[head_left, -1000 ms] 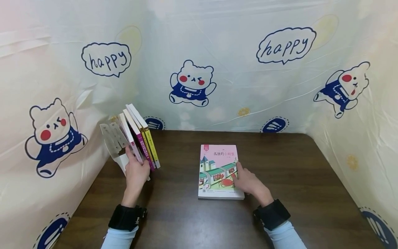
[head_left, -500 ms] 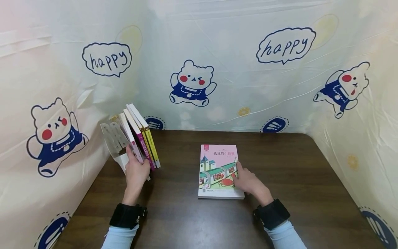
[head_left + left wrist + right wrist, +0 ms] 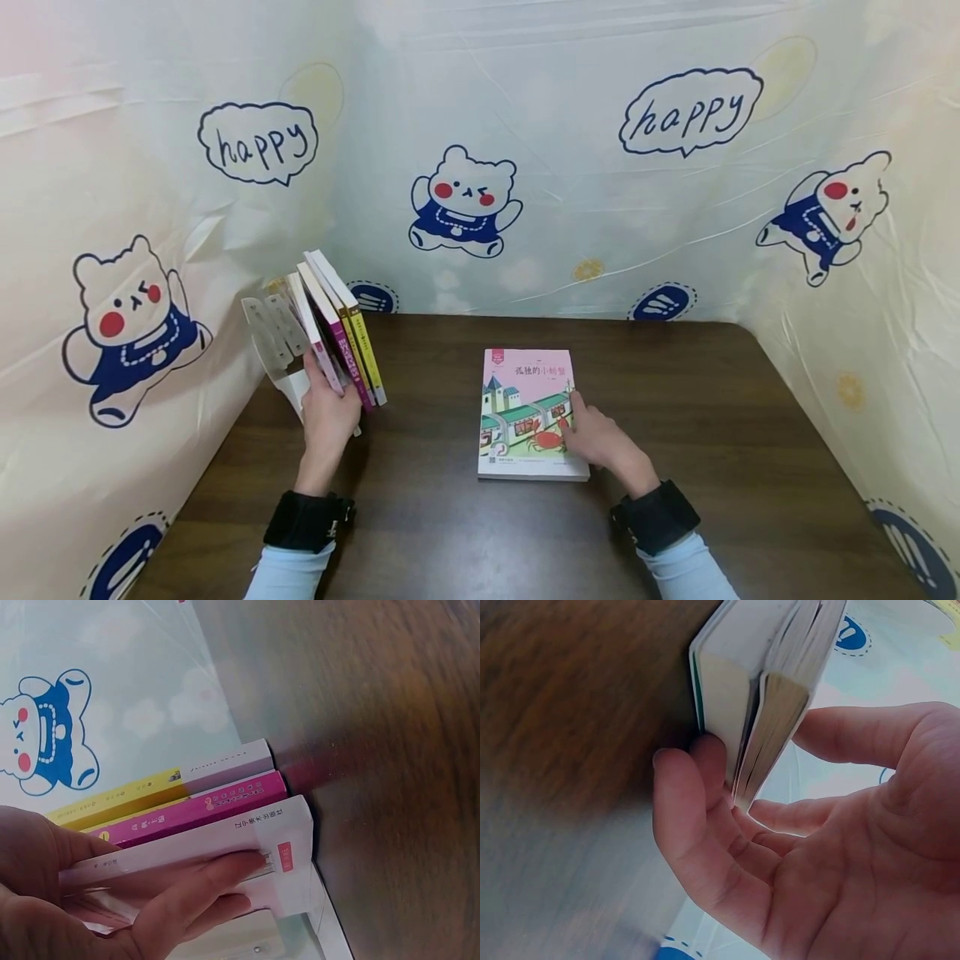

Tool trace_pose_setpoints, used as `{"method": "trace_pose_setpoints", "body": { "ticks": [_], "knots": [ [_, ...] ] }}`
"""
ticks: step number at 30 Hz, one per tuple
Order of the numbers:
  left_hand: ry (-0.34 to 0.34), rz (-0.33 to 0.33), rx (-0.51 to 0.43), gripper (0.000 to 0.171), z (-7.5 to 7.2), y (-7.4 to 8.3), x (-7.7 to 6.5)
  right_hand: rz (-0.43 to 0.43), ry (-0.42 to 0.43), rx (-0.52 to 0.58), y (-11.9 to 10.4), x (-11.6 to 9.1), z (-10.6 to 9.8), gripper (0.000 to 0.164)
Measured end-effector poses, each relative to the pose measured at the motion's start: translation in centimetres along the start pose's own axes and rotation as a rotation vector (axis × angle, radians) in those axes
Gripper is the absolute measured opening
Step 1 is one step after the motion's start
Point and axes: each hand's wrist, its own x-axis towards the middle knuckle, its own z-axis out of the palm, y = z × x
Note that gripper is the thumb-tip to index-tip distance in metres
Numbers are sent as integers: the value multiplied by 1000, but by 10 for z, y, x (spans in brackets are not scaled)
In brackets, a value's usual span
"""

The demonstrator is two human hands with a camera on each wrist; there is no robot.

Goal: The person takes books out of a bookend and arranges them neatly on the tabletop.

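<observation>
At the left of the table my left hand (image 3: 327, 417) holds a whitish-pink book (image 3: 289, 825), its fingers on the side of the cover. The book stands tilted in a row beside a magenta-spined book (image 3: 349, 354) and a yellow-spined book (image 3: 369, 362). A white bookend (image 3: 273, 329) with slots stands left of the row. My right hand (image 3: 603, 440) grips the right edge of a pink storybook (image 3: 528, 362) with a crab on its cover, lying mid-table. The right wrist view shows a second book (image 3: 724, 697) stacked with it, fingers curled at their edges.
The brown wooden table (image 3: 450, 533) is bordered behind and at the sides by a pale curtain (image 3: 570, 208) printed with bears. The row of books leans near the curtain at the back left.
</observation>
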Motion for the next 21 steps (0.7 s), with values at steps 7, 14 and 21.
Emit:
{"method": "trace_pose_setpoints", "body": {
  "ticks": [7, 14, 21],
  "knots": [
    [31, 28, -15, 87, 1, -1, -1, 1, -7, 5, 0, 1, 0, 79],
    [26, 36, -33, 86, 0, 0, -5, -1, -2, 5, 0, 0, 1, 79],
    [9, 56, -42, 86, -1, 2, -8, 14, -7, -3, 0, 1, 1, 80]
  ]
}}
